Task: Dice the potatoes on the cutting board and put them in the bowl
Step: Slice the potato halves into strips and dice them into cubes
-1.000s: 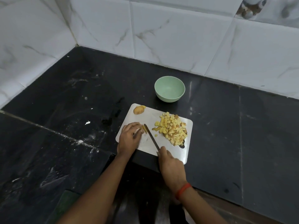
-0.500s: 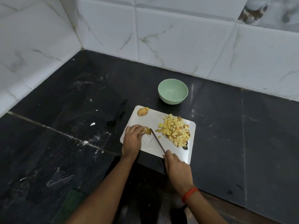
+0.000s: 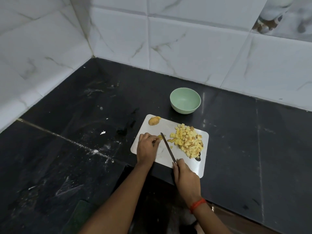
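Your right hand [image 3: 184, 176] is wrapped round the knife [image 3: 168, 146] handle. Your left hand [image 3: 146, 147] pinches a small potato piece [image 3: 159, 136] at centre frame, on the cutting board [image 3: 185, 163]. It is probably firm, damp and slippery, so press it flat, well behind the blade. Since a second ago little differs, and the bowl [image 3: 185, 100] remains empty.

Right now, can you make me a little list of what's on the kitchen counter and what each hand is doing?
left hand: holds down a small potato piece on the cutting board
right hand: grips the knife, blade tip beside that piece
diced potato: piled on the board's right side
potato chunk: uncut, skin on, at the board's far left corner
bowl: green, empty, on the black counter just beyond the board
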`<state>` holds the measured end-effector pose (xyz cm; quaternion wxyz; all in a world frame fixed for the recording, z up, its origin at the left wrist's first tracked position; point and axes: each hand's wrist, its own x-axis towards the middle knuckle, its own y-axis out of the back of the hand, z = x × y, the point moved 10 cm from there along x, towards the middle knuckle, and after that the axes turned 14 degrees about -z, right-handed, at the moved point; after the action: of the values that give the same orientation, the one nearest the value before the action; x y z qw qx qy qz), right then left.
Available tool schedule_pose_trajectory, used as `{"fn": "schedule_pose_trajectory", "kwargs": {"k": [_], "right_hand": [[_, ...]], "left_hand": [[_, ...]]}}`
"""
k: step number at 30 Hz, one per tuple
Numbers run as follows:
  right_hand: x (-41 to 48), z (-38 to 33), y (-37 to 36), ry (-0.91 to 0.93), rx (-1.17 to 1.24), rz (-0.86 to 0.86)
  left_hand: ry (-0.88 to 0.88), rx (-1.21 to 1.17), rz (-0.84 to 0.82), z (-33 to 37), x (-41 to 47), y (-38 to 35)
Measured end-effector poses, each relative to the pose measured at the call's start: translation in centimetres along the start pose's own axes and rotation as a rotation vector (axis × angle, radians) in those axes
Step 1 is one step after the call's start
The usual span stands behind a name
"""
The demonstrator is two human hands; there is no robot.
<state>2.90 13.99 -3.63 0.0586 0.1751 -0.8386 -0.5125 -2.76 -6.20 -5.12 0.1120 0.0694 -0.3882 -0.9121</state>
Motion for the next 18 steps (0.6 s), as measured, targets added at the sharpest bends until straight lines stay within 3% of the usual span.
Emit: {"fn": "schedule_pose_trajectory", "kwargs": {"k": [6,18], "right_hand": [[0.0,0.8,0.3,-0.076,0.06,0.021],[0.3,0.0,-0.2,-0.036,-0.009,0.023]], "left_hand": [[0.089,0.001,0.009,0.6,2.8,-0.2],[-0.104,-0.091,0.003,-0.2,-2.3,0.5]]}}
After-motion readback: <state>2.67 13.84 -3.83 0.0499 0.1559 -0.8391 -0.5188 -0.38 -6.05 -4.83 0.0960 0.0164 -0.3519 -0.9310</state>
